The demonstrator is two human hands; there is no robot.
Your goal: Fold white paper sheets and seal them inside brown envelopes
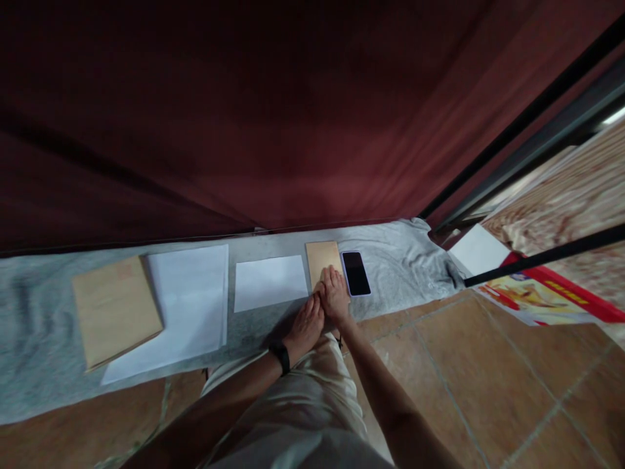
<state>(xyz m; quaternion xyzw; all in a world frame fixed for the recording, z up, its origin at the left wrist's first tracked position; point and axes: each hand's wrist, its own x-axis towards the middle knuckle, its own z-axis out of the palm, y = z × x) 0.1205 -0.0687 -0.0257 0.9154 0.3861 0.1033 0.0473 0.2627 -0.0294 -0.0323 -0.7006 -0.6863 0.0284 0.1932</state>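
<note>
My left hand [305, 325] and my right hand [334, 294] lie side by side with fingers stretched flat, pressing on the near end of a small brown envelope [321, 256] on a grey cloth [400, 260]. The left wrist wears a black band [280, 355]. A black phone [355, 273] lies just right of the envelope, close to my right hand. A small white sheet [269, 281] lies just left of the envelope.
Further left on the cloth sit a large white sheet [188, 306] and a big brown envelope [113, 309] overlapping it. A dark red curtain [244, 117] hangs behind. Tiled floor [478, 378] spreads right, with a colourful printed bag [532, 296] and dark bars [547, 257].
</note>
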